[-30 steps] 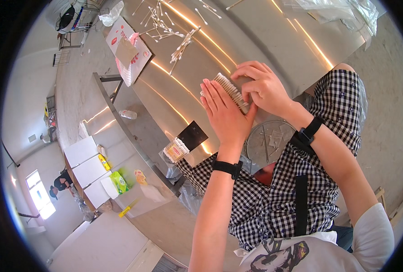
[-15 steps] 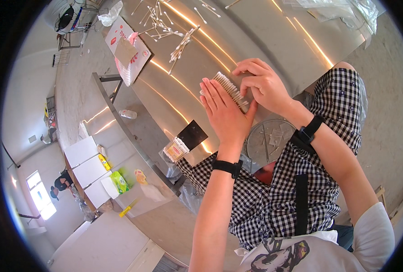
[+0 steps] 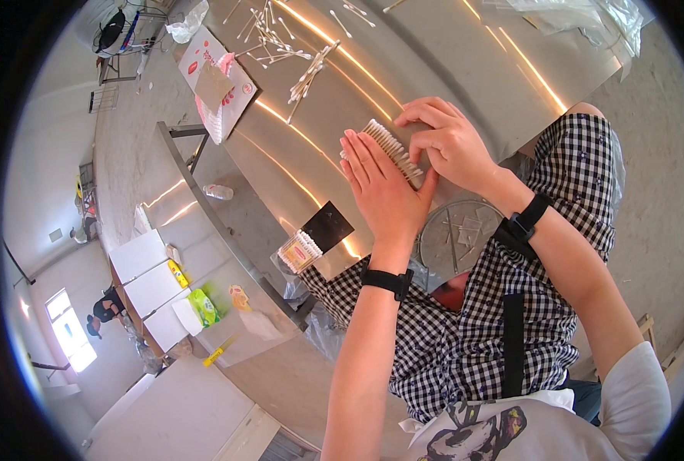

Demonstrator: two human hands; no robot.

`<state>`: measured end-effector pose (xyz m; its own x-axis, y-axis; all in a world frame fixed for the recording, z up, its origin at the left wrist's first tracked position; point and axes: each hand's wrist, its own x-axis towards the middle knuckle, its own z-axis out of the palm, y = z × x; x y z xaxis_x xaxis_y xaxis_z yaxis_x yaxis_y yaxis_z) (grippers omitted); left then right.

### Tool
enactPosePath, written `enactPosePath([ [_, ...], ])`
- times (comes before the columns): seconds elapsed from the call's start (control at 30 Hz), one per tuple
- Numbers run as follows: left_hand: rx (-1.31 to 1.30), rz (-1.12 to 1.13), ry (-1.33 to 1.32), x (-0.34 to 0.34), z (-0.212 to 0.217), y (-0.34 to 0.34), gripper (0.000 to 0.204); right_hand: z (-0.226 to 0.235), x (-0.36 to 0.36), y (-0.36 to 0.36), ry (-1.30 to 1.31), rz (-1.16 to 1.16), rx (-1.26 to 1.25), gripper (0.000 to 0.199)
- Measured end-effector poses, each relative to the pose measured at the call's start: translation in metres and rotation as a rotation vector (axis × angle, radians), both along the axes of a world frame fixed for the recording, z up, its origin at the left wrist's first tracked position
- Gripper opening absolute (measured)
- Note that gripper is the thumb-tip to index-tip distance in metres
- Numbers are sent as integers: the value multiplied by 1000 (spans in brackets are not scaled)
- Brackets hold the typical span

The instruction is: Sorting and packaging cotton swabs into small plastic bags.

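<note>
A tight row of cotton swabs [image 3: 389, 144] lies side by side on the shiny metal table, white tips along its edge. My left hand [image 3: 384, 184] lies flat over the row's left side, fingers stretched and together, hiding part of it. At the opposite edge of the row is my right hand [image 3: 449, 146], its fingers bent and some tips drawn in against the swab ends. Whether it pinches one is hidden. Loose cotton swabs [image 3: 308, 71] lie in a small heap farther off. A packed box of cotton swabs [image 3: 299, 252] sits at the near left table edge.
A dark flat plate [image 3: 327, 227] lies beside the packed box. White printed cardboard [image 3: 238, 96] lies at the table's far left edge. Clear plastic bags [image 3: 588, 23] are at the far right. Below my hands stands a round container [image 3: 443, 223] with loose swabs inside.
My right hand's fingers have shifted very slightly at the edge of the row. My left hand stays flat over the swabs.
</note>
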<state>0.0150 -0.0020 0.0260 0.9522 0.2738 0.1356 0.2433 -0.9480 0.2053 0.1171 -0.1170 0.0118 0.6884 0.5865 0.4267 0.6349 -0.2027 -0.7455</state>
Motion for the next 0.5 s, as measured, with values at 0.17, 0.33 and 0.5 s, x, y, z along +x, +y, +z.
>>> enactPosePath([
  [0.17, 1, -1, 2, 0, -1, -1, 107, -1, 0, 1, -5, 3, -10, 12],
  [0.33, -2, -2, 2, 0, 0, -1, 107, -1, -1, 4, 17, -47, 14, 15],
  [0.5, -16, 7, -1, -1, 0, 0, 105, 1, 0, 0, 21, 18, 10, 13],
])
